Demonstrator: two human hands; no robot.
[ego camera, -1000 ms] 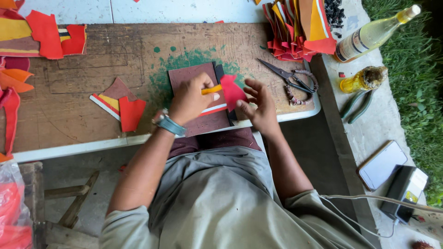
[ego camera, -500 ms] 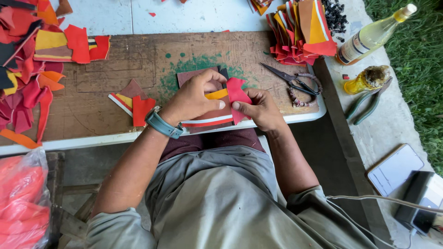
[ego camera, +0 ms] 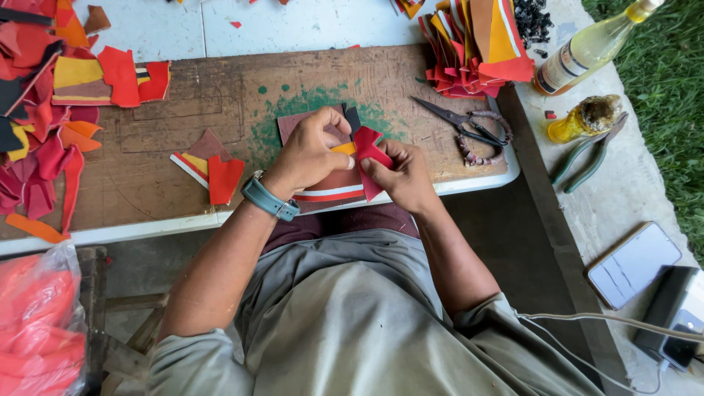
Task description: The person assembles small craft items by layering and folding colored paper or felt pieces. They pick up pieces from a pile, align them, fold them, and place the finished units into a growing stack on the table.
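Wooden bench (ego camera: 147,183): both hands, left (ego camera: 308,154) and right (ego camera: 400,172), pinch a thin, floppy red piece (ego camera: 369,150); best held by its edges.

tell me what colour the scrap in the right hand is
Red scrap, pinched by the right hand; head view.

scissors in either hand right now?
No. The scissors lie on the wooden board, apart from the right hand, which with the left hand pinches a red leather piece.
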